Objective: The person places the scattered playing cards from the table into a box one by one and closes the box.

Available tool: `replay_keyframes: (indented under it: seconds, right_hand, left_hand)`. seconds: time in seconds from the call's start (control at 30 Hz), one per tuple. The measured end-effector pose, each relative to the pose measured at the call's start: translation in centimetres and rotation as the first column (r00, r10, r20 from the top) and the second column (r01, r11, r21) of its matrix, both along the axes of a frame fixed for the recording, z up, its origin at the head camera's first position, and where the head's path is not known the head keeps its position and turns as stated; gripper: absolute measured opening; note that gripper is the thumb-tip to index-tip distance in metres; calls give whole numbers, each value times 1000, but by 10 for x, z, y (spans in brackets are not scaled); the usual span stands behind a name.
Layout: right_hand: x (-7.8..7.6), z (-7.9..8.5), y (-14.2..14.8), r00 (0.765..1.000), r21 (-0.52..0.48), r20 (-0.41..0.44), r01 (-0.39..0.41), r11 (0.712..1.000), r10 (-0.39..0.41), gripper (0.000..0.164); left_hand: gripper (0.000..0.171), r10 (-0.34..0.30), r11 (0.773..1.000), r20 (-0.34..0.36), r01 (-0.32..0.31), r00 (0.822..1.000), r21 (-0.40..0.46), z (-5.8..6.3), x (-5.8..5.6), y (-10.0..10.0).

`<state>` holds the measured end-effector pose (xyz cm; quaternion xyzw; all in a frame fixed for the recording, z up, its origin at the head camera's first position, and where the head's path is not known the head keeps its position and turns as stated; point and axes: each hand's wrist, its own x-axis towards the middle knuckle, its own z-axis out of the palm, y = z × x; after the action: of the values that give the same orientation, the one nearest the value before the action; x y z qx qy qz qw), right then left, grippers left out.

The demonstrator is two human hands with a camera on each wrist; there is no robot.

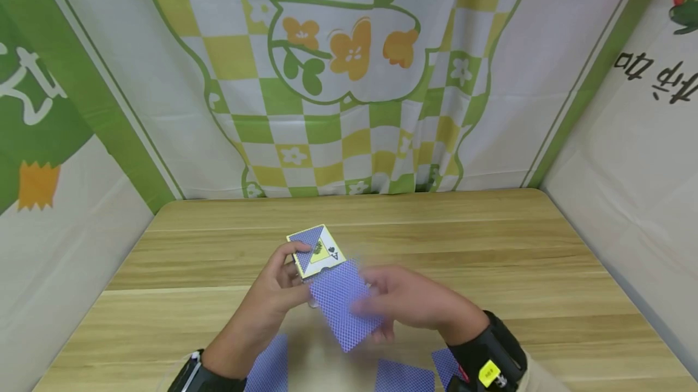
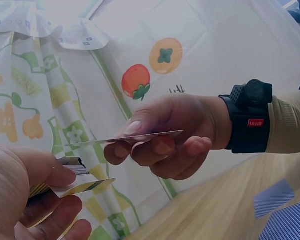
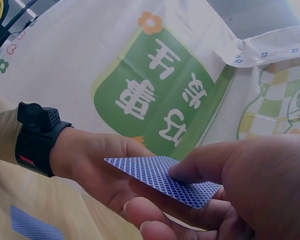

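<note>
My left hand holds a playing card box above the table, with a blue back pattern, a yellow border and an ace printed on it. In the left wrist view the flap of that box juts out past my thumb. A blue-backed playing card is pinched between the thumb and fingers of my right hand, which is blurred in the head view. That card overlaps the box's near edge there. Seen from the right wrist, the card lies nearly flat under the thumb, patterned side up.
Blue-backed cards lie on the wooden table near its front: one card below my left hand, another card at centre right, and a third card partly behind my right wrist. Printed curtains close off the back and sides.
</note>
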<state>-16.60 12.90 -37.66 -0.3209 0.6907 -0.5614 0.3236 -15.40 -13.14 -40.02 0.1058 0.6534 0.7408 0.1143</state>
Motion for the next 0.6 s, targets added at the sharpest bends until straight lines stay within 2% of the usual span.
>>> replay_keyframes:
  seconds: [0.27, 0.6]
  right_hand:
    - [0, -6, -4, 998, 0, 56, -19, 1000, 19, 18]
    - [-3, -9, -6, 991, -10, 130, 46, 999, -44, 29]
  left_hand:
    - [61, 16, 1000, -7, -16, 1000, 3, 0, 0, 0]
    - [70, 12, 1000, -9, -12, 1000, 15, -1, 1, 3]
